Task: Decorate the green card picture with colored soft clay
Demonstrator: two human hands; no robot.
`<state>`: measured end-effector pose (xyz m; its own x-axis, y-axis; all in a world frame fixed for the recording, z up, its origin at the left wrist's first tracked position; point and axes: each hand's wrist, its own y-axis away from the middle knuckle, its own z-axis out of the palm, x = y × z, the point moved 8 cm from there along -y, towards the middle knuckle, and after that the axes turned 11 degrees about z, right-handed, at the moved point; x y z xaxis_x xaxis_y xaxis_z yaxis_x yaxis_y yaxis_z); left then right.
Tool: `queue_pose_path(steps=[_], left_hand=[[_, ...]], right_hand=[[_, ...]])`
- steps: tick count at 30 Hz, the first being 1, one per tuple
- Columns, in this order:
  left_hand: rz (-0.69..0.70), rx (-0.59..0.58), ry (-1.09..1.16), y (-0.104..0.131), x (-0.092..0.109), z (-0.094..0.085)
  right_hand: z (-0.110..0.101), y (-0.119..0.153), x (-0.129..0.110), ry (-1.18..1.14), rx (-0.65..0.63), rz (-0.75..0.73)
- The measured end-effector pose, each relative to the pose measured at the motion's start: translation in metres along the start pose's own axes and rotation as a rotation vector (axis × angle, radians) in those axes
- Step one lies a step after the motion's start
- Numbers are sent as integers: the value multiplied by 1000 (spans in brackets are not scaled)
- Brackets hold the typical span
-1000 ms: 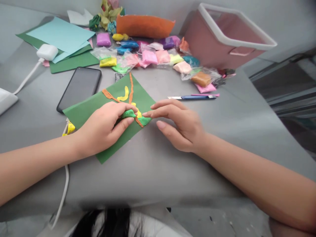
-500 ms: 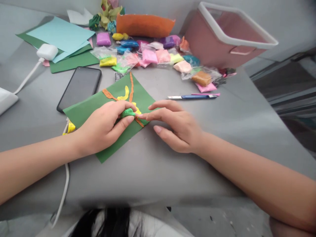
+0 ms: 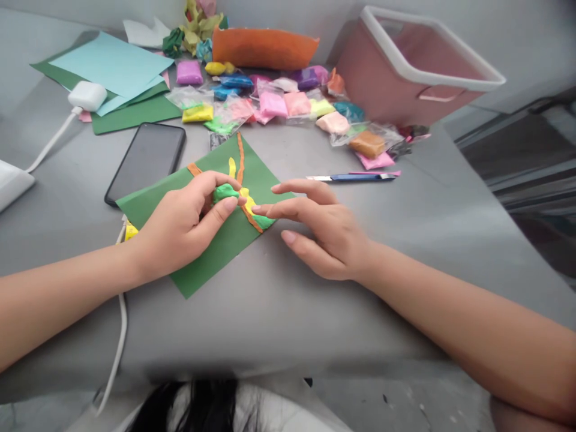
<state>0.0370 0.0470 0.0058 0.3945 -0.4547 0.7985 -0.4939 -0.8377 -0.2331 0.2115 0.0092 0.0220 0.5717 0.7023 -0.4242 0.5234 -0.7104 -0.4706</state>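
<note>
A lump of bright green modelling clay (image 3: pixel 224 192) is pinched between the thumb and fingers of my left hand (image 3: pixel 182 222), above the dark green paper (image 3: pixel 204 273). Orange clay strips (image 3: pixel 240 157) run over the sheet. Yellow clay (image 3: pixel 247 203) is pressed beside an orange strip near the right corner, with a patch of green clay (image 3: pixel 263 222) below it. My right hand (image 3: pixel 321 225) has its fingers apart and holds nothing. Its index fingertip touches the yellow clay or rests just over it; I cannot tell which. My left hand hides part of the sheet's middle.
Behind the paper lie several bagged clay packs (image 3: pixel 273 104). A utility knife (image 3: pixel 355 177) is at the right, and a pink bin (image 3: pixel 387 84) stands at the back. At the left are a phone (image 3: pixel 146 162), a white charger (image 3: pixel 87 95) with a cable and coloured sheets (image 3: pixel 110 69).
My left hand has drawn slightly back to the left with the green clay, apart from my right fingertip. More yellow and green clay on the paper shows now. My right hand has barely moved.
</note>
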Motion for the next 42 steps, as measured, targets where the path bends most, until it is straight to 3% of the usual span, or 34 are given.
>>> queue_pose_path(steps=[6,15,21,29,36,39,42], left_hand=[[-24,31,23,0,-2,0],[-9,25,35,-3,1,1],[34,4,-17,-1,3,1],[57,-48,-62,-3,2,4],[78,-45,-57,-1,2,4],[143,-21,-57,-3,13,1],[280,-54,-50,-6,32,2]], right_hand=[[9,-1,-2,78,-90,-3],[-5,0,8,-138,-1,69],[-8,1,1,-148,9,-42],[-5,-2,-3,-153,-35,-78],[-8,-1,2,-159,31,-1],[-13,-4,5,-161,140,68],[-15,-7,-2,-146,220,31]])
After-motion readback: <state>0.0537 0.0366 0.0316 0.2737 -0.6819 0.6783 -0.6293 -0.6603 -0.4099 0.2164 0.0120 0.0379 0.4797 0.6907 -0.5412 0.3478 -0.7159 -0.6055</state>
